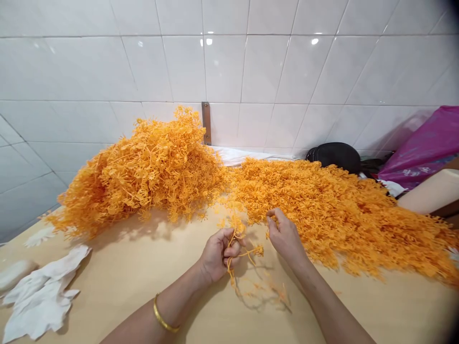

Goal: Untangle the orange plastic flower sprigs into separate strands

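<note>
My left hand [221,255] is closed around an orange artificial flower sprig [236,227]. Its thin stems dangle below the fingers, with small frilly heads at the top and side. Just to the right, my right hand [283,234] has its fingers curled in a pinch at the near edge of the right heap of orange sprigs [337,210]. Whatever lies between those fingertips is mostly hidden, though a bit of orange shows by the thumb. A taller heap of orange sprigs [150,167] stands to the left, beyond my left hand. Loose orange scraps [265,286] lie beneath the held stems.
On the pale tabletop [136,282], crumpled white cloth [43,296] and a whitish rounded object [16,274] lie at the left. A black pouch [333,156], a magenta bag [421,143] and a cream roll [432,191] sit behind the right heap. White wall tiles [229,67] close off the back.
</note>
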Action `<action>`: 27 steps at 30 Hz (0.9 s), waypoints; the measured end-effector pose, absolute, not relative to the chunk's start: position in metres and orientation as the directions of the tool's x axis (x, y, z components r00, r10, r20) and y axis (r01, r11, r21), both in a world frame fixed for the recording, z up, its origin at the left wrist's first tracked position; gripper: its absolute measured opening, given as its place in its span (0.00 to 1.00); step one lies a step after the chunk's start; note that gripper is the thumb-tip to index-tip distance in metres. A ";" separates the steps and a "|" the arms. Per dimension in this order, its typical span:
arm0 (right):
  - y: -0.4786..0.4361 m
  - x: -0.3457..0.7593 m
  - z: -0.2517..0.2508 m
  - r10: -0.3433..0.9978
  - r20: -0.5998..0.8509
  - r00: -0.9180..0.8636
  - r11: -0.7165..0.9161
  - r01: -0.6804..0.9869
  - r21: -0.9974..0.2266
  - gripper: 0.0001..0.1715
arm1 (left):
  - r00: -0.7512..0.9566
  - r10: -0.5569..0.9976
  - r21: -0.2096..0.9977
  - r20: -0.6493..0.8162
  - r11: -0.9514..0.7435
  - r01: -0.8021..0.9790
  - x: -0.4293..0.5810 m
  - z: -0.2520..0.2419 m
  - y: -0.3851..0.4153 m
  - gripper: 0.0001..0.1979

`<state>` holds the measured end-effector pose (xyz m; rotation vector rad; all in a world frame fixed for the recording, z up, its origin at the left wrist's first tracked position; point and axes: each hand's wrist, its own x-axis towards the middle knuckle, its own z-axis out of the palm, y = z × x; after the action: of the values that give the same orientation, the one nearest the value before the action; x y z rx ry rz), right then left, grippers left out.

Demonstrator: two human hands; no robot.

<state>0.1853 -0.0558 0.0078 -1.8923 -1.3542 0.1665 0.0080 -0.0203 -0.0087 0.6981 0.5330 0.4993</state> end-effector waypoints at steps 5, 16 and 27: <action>-0.059 0.172 0.010 0.932 0.220 0.286 0.029 0.548 -0.836 0.14 | 0.741 0.603 0.722 -0.297 0.649 -0.239 0.007 -0.011 -0.018 0.10; -0.059 0.147 0.002 0.994 0.008 0.108 0.018 -0.095 -0.995 0.20 | 0.668 0.686 0.776 -0.289 0.577 -0.256 0.011 -0.012 -0.022 0.19; -0.055 0.152 -0.004 0.990 -0.096 0.107 -0.076 -0.175 -0.982 0.18 | 0.619 0.728 0.795 -0.294 0.546 -0.264 0.012 -0.006 -0.024 0.17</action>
<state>0.1521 -0.0552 -0.0038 -1.1966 -0.9565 1.2619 0.0116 -0.0235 -0.0058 0.7839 0.6698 0.6430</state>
